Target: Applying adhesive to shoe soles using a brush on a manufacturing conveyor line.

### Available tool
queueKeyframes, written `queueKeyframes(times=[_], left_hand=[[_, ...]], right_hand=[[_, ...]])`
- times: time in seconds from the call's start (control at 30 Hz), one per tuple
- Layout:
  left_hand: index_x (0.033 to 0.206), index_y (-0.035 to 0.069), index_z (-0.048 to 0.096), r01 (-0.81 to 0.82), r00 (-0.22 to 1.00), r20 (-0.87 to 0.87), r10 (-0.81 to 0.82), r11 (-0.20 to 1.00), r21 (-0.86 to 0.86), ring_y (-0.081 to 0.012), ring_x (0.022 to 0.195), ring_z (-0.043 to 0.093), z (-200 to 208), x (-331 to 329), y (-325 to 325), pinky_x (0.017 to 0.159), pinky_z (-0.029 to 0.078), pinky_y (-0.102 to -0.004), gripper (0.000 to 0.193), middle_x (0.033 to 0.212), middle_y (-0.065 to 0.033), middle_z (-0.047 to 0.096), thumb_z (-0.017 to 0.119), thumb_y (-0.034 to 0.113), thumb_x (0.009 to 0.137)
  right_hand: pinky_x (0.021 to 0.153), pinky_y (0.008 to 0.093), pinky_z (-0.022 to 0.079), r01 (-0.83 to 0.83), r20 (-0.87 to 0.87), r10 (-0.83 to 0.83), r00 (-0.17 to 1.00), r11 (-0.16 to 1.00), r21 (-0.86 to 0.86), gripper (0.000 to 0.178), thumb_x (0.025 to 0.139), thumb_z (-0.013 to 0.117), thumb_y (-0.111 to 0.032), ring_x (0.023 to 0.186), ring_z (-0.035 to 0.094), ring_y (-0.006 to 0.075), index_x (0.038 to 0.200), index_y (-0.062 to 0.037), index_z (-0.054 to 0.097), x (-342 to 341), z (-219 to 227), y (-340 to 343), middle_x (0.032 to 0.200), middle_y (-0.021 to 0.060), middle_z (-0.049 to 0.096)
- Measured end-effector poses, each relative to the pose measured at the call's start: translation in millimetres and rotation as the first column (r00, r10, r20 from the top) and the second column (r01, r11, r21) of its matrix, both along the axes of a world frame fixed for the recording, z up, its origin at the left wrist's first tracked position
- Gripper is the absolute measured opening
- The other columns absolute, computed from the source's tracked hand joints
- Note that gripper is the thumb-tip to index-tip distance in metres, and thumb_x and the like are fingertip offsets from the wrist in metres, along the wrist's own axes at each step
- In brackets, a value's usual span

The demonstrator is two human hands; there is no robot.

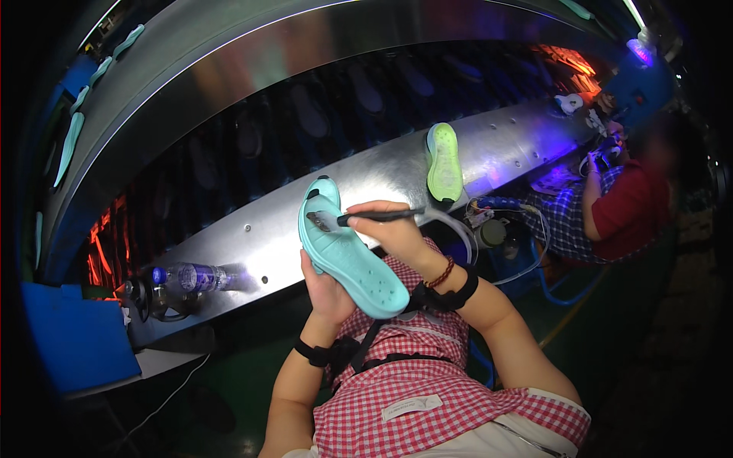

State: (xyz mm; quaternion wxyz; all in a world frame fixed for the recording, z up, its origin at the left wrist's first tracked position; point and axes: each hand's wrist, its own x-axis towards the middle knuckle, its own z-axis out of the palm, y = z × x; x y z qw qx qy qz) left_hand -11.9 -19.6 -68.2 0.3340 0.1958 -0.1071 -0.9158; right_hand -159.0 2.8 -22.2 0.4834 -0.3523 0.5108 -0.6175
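A turquoise shoe sole (353, 263) is held up, tilted, over the near edge of a metal ledge. My left hand (327, 294) grips it from beneath, fingers mostly hidden behind it. In my right hand (397, 233) is a black-handled brush (382, 216), pinched between thumb and fingers. Its dark bristles touch the sole's upper face, beside a whitish, wet-looking patch. Black pieces show at the sole's far end. A yellow-green sole (445, 164) with pale blue sides lies on the ledge, to the right of the held sole.
The metal ledge (298, 263) curves along a dark conveyor (305, 114) carrying several dim soles, with orange glow at both ends. A plastic bottle (200, 277) lies at left. Cables and a hose (538, 252) hang right, near a seated co-worker (626, 210). More turquoise soles (70, 145) line the upper left.
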Motion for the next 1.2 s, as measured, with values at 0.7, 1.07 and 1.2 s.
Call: queueKeyframes(times=[0.7, 1.07, 1.2], left_hand=[[0.131, 0.012, 0.034, -0.132, 0.991, -0.035, 0.13, 0.99, -0.053, -0.0268, 0.108, 0.049, 45.5, -0.9, 0.5, 0.09, 0.042, -0.0393, 0.07, 0.123, -0.0104, 0.047, 0.018, 0.062, 0.086], [0.123, 0.009, 0.043, -0.239, 0.967, -0.007, 0.254, 0.9, -0.365, -0.0291, 0.086, 0.058, 44.4, 8.7, -16.9, 0.078, 0.047, -0.0419, 0.078, 0.102, -0.015, 0.057, 0.015, 0.069, 0.081], [0.12, 0.009, 0.045, -0.379, 0.907, 0.024, 0.421, 0.839, -0.389, -0.03, 0.08, 0.059, 54.4, 0.3, -21.0, 0.072, 0.05, -0.0421, 0.079, 0.095, -0.0169, 0.059, 0.014, 0.07, 0.08]], right_hand=[[0.069, 0.0238, 0.047, -0.337, -0.34, 0.291, 0.894, 0.938, -0.083, 0.019, 0.072, 0.069, -0.007, 0.077, 0.06, 0.0119, 0.09, -0.0014, 0.066, -3.3, 58.3, 35.7, 0.085, 0.0098, 0.065], [0.069, 0.0265, 0.048, -0.496, -0.35, 0.386, 0.854, 0.807, -0.321, 0.019, 0.068, 0.069, 0.001, 0.076, 0.061, 0.0195, 0.088, 0.0006, 0.067, -16.6, 63.0, 44.7, 0.08, 0.0115, 0.065], [0.07, 0.0275, 0.048, -0.297, -0.409, 0.193, 0.892, 0.932, -0.207, 0.022, 0.068, 0.071, -0.003, 0.074, 0.062, 0.0177, 0.089, -0.0026, 0.067, -18.4, 50.5, 39.3, 0.081, 0.0111, 0.065]])
